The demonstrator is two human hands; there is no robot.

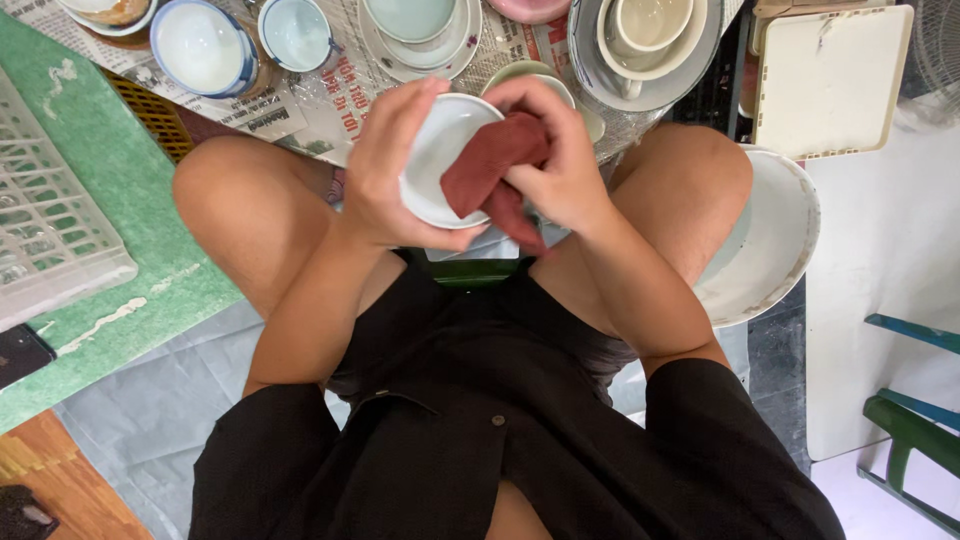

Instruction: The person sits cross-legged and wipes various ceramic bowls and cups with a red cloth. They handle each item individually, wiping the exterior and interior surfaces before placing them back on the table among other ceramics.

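one white dish (pixel 437 150) in left hand (pixel 385 165), one red cloth (pixel 490 160) in right hand (pixel 562 165).

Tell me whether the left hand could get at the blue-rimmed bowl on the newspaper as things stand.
Probably not right away: the left hand is holding the small white dish while the right hand presses a red cloth into it. The blue-rimmed bowl itself sits uncovered, with open space between.

Both hands meet in front of a seated person's chest, forearms angled inward.
The left hand (pixel 385 170) curls with the thumb across the front and the fingers wrapped behind what it grips. The right hand (pixel 560 165) bends at the wrist, fingertips bunched and pressing down. Bare knees spread to either side; dark short sleeves cover the upper arms.
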